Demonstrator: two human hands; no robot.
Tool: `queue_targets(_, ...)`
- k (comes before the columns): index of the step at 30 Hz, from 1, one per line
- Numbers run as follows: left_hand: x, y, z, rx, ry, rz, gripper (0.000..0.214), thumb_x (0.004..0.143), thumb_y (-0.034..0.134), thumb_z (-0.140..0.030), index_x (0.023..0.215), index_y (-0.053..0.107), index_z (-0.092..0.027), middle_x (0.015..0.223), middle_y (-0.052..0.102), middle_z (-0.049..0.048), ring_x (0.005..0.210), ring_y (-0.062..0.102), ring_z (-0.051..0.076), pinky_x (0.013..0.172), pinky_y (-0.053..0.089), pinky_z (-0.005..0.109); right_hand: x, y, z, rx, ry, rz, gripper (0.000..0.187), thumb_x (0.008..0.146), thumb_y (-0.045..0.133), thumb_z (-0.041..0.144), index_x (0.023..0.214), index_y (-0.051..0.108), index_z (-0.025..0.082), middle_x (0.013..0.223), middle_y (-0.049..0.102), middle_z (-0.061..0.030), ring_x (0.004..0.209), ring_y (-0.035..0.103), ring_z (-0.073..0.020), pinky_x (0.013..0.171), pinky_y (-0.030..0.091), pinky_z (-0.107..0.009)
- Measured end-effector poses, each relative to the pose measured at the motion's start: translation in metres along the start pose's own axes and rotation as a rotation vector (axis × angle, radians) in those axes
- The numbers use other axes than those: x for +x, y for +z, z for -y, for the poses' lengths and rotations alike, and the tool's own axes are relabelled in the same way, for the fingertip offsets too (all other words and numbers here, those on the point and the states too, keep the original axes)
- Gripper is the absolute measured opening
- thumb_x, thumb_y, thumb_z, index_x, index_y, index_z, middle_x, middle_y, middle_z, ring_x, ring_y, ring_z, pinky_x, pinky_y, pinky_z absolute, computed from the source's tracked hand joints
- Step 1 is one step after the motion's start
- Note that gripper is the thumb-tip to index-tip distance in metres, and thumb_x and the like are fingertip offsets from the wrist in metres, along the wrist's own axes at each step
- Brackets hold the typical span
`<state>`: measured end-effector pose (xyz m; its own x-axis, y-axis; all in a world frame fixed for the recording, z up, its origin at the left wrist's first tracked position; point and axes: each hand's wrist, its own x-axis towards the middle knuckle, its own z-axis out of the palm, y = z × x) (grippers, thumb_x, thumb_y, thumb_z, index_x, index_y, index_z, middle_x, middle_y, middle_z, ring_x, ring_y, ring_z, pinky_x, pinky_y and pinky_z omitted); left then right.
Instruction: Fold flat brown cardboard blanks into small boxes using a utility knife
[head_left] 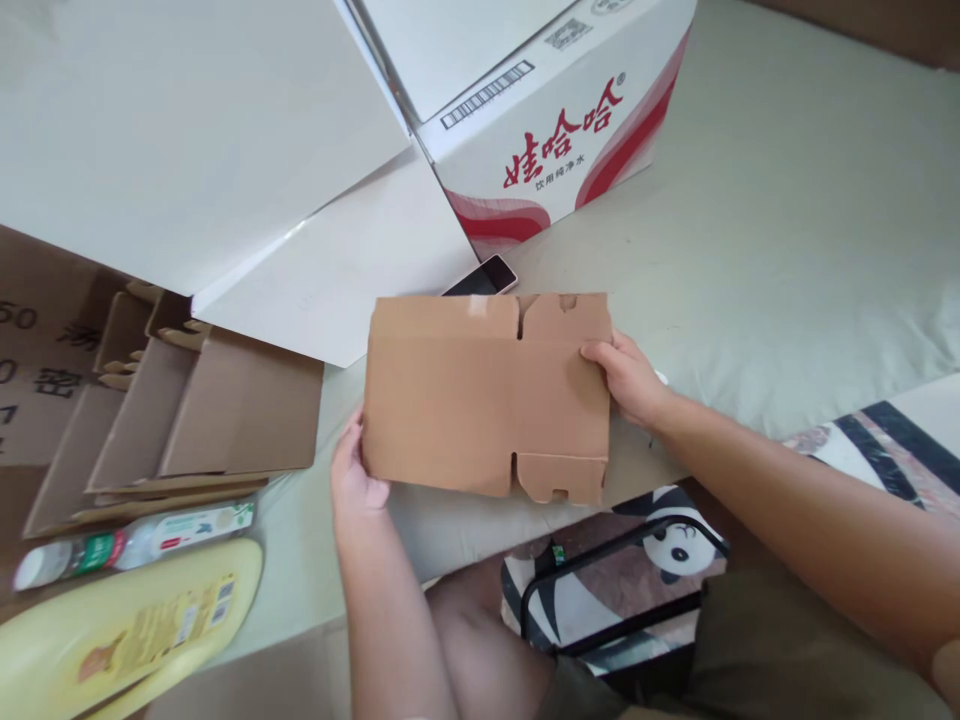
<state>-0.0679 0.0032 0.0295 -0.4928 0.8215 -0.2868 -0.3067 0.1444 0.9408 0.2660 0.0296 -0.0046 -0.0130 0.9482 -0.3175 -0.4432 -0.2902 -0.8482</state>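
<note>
A flattened brown cardboard box (480,395) with small tabs at its top and bottom edges is held level in front of me. My left hand (352,480) grips its lower left edge. My right hand (630,380) grips its right edge, thumb on the front face. Just behind the box's top edge lies a phone (484,280) with a dark screen, partly hidden by the cardboard.
A white carton with red lettering (555,130) stands at the back, large white flaps (187,130) spread to its left. Stacked brown cardboard pieces (187,410) lie at left. A clear bottle (127,545) and a yellow bottle (127,625) lie at lower left. A panda-print fabric (667,545) sits below.
</note>
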Motion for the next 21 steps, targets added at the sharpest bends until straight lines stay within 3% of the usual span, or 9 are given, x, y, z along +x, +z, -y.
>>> queue_targets(4, -0.005, -0.002, 0.001, 0.196, -0.115, 0.115, 0.053, 0.046, 0.091, -0.035, 0.09, 0.071, -0.015, 0.076, 0.072, 0.0039, 0.066, 0.068, 0.019, 0.068, 0.056, 0.03, 0.001, -0.001, 0.006, -0.116, -0.03, 0.027, 0.035, 0.077, 0.058, 0.04, 0.108, 0.06, 0.024, 0.1, 0.071, -0.0038, 0.09, 0.066, -0.0248, 0.08, 0.052, -0.04)
queue_targets(7, -0.005, -0.004, 0.0, 0.153, -0.065, 0.083, 0.055, 0.045, 0.092, -0.037, 0.09, 0.07, -0.014, 0.078, 0.072, 0.005, 0.064, 0.068, 0.018, 0.066, 0.056, 0.029, -0.003, -0.002, 0.015, -0.339, -0.159, 0.023, 0.032, 0.083, 0.053, 0.043, 0.108, 0.059, 0.023, 0.094, 0.068, -0.0032, 0.082, 0.062, -0.0203, 0.075, 0.05, -0.036)
queue_targets(10, -0.002, -0.005, -0.001, 0.032, 0.031, -0.004, 0.052, 0.05, 0.09, -0.036, 0.093, 0.069, -0.015, 0.086, 0.073, 0.0051, 0.068, 0.068, 0.017, 0.063, 0.056, 0.028, -0.01, -0.008, 0.026, -0.675, -0.329, -0.09, 0.025, 0.087, 0.048, 0.038, 0.104, 0.057, 0.022, 0.081, 0.063, -0.0028, 0.07, 0.056, -0.0173, 0.067, 0.045, -0.032)
queue_targets(13, -0.001, -0.005, -0.002, -0.069, 0.074, -0.053, 0.04, 0.063, 0.083, -0.033, 0.097, 0.068, -0.019, 0.096, 0.073, 0.0043, 0.078, 0.069, 0.018, 0.066, 0.056, 0.029, -0.015, -0.02, 0.032, -1.147, -0.437, -0.185, 0.022, 0.084, 0.051, 0.032, 0.101, 0.059, 0.02, 0.087, 0.064, -0.0079, 0.076, 0.057, -0.0212, 0.067, 0.041, -0.034)
queue_targets(17, -0.004, -0.001, 0.001, -0.128, 0.105, -0.143, 0.028, 0.07, 0.077, -0.027, 0.096, 0.067, -0.022, 0.098, 0.072, 0.0025, 0.082, 0.067, 0.017, 0.066, 0.055, 0.027, -0.014, -0.03, 0.026, -1.576, -0.375, -0.069, 0.033, 0.083, 0.054, 0.038, 0.107, 0.06, 0.018, 0.1, 0.063, -0.0147, 0.091, 0.058, -0.0308, 0.068, 0.039, -0.037)
queue_targets(21, -0.008, 0.007, 0.005, -0.101, 0.159, -0.166, 0.032, 0.067, 0.079, -0.027, 0.097, 0.067, -0.023, 0.1, 0.071, 0.0027, 0.083, 0.066, 0.017, 0.068, 0.055, 0.029, -0.012, -0.027, 0.025, -1.642, -0.22, -0.062, 0.024, 0.089, 0.045, 0.035, 0.099, 0.06, 0.019, 0.098, 0.065, -0.0144, 0.077, 0.059, -0.0274, 0.059, 0.031, -0.034)
